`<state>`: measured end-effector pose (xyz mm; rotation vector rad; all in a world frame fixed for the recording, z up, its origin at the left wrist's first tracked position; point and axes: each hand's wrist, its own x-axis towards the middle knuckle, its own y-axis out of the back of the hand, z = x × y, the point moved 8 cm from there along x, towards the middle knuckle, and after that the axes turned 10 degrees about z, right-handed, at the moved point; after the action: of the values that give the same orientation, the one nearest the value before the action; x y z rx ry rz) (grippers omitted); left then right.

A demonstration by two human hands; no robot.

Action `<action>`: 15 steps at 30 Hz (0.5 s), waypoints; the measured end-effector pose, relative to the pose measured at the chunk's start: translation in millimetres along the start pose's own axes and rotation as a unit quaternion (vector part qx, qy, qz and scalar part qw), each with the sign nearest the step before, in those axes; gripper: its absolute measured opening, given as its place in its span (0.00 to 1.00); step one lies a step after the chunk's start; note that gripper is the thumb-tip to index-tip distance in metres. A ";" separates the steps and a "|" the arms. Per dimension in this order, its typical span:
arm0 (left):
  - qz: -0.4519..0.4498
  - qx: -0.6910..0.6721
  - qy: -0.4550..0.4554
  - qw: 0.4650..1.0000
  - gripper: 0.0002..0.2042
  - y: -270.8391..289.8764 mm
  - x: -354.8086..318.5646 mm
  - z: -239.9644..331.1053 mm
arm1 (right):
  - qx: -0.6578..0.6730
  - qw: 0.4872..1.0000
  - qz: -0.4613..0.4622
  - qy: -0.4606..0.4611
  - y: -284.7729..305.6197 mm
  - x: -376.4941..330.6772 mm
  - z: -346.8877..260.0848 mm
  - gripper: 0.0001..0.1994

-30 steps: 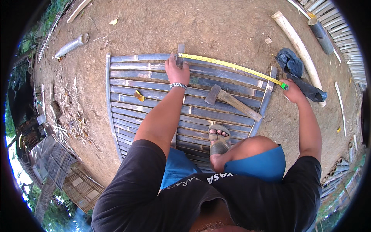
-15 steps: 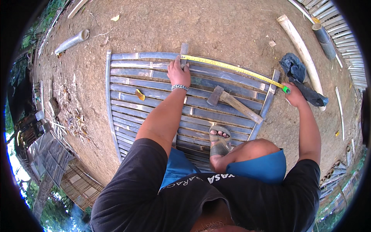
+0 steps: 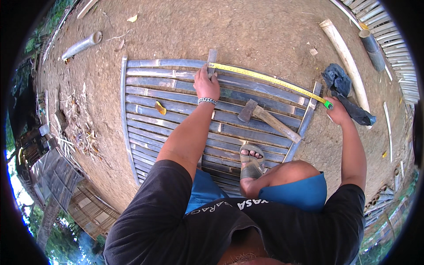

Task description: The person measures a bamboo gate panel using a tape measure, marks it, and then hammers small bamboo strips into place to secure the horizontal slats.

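At the left, a grey, hollow bamboo tube (image 3: 82, 46) lies on brown earth ground (image 3: 172, 31), which stretches widely from it to the left edge of a low panel of dark grey bamboo slats (image 3: 148, 92), and also along the panel's far edge. A curled yellow-brown leaf (image 3: 160, 107) rests on the slats. Further right, the left hand (image 3: 207, 85) has its fingers bent at a short grey wooden crosspiece (image 3: 212, 56), which stands out a little past the far edge. From there a yellow metal tape blade (image 3: 265, 78) runs near this edge and crosses the panel's right-hand rail (image 3: 304, 121). A wood-handled axe (image 3: 271, 121) lies on the slats, its handle end at this rail. Just outside the rail, the right hand (image 3: 339, 111) is closed around a bright green tape case (image 3: 328, 105); near it, a crumpled black plastic bag (image 3: 337, 79) lies against a long pale pole (image 3: 346, 62), so the room there is narrower. The left fingers hide the blade's end, and I cannot tell if they pinch it. The left forearm and the body cover the panel's near part, and the right fingers partly cover the case.
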<state>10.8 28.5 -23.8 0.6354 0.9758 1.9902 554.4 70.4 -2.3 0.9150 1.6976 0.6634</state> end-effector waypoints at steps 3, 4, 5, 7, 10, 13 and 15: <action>-0.010 -0.011 0.006 1.000 0.26 -3.9 0.9 -4.6 | -0.001 1.000 -0.004 -0.003 -0.7 1.0 -0.4 0.29; -0.010 -0.014 0.007 1.000 0.25 -4.3 1.4 -5.1 | -0.003 1.000 -0.006 -0.005 -0.1 0.9 -1.8 0.29; -0.010 -0.018 0.007 1.000 0.25 -4.6 1.7 -5.5 | -0.004 1.000 -0.008 -0.007 0.1 1.0 -2.6 0.29; -0.015 -0.023 0.008 1.000 0.25 -4.0 2.4 -4.4 | -0.003 1.000 -0.007 -0.007 0.2 0.6 -2.3 0.29; -0.023 -0.029 0.015 0.999 0.25 -4.8 3.5 -5.7 | -0.009 1.000 -0.004 -0.005 -0.1 0.5 -0.7 0.29; -0.021 -0.028 0.013 0.999 0.26 -3.2 3.3 -5.7 | -0.013 1.000 -0.006 -0.010 0.3 0.8 -2.5 0.29; -0.003 -0.031 -0.002 1.000 0.26 0.3 3.5 -3.9 | -0.013 1.000 -0.005 -0.011 1.3 1.0 -4.9 0.29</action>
<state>6.0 29.7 -25.5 0.6022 0.9090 2.0052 549.9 71.9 -0.4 0.8919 1.6704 0.6648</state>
